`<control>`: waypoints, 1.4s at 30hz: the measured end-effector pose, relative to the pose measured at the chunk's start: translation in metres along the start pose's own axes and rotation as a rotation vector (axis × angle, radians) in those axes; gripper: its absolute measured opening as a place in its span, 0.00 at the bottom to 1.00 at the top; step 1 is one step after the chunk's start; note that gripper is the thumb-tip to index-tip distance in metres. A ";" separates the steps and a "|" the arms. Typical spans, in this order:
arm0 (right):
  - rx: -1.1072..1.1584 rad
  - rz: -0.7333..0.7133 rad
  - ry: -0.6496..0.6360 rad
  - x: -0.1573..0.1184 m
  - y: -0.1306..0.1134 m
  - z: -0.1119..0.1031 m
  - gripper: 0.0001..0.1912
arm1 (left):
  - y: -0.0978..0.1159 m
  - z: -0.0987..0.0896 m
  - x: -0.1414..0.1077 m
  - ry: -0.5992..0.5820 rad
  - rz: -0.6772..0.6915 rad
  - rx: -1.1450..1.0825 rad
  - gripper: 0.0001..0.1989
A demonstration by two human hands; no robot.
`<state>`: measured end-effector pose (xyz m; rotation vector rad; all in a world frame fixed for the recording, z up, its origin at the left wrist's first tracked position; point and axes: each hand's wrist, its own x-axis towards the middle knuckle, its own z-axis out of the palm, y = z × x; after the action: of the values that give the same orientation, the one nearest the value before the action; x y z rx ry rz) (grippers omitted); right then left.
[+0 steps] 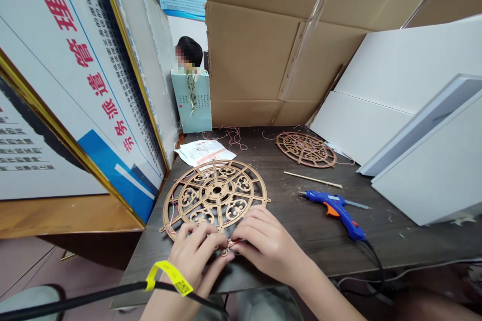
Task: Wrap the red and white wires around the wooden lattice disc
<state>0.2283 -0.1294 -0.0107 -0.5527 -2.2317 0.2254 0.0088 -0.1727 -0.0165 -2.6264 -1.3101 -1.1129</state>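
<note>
A round wooden lattice wheel (217, 190) with cut-out scrolls lies at the near left part of the dark table. My left hand (199, 248) is closed on the wheel's near edge, its thumb beside a small tab at the rim. Just to the right, my right hand (263, 241) pinches a thin red wire (234, 243) against the same edge. The two hands' fingertips almost meet there. Red and white wires (172, 210) run along the wheel's left side.
A blue glue gun (339, 208) and a wooden stick (312, 179) lie on the right. Behind are a second wheel (306, 149), crumpled paper (205, 152) and loose wires. Cardboard (256, 60) walls the back. A black cable (94, 297) crosses my left wrist. A person (189, 52) is beyond.
</note>
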 end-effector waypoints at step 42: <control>0.043 0.047 0.022 -0.001 -0.002 -0.001 0.03 | -0.002 -0.020 -0.007 0.409 -0.402 -0.556 0.09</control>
<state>0.2284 -0.1314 -0.0101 -0.5825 -2.1895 0.2893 -0.0072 -0.1822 -0.0061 -2.2586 -1.6504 -2.2141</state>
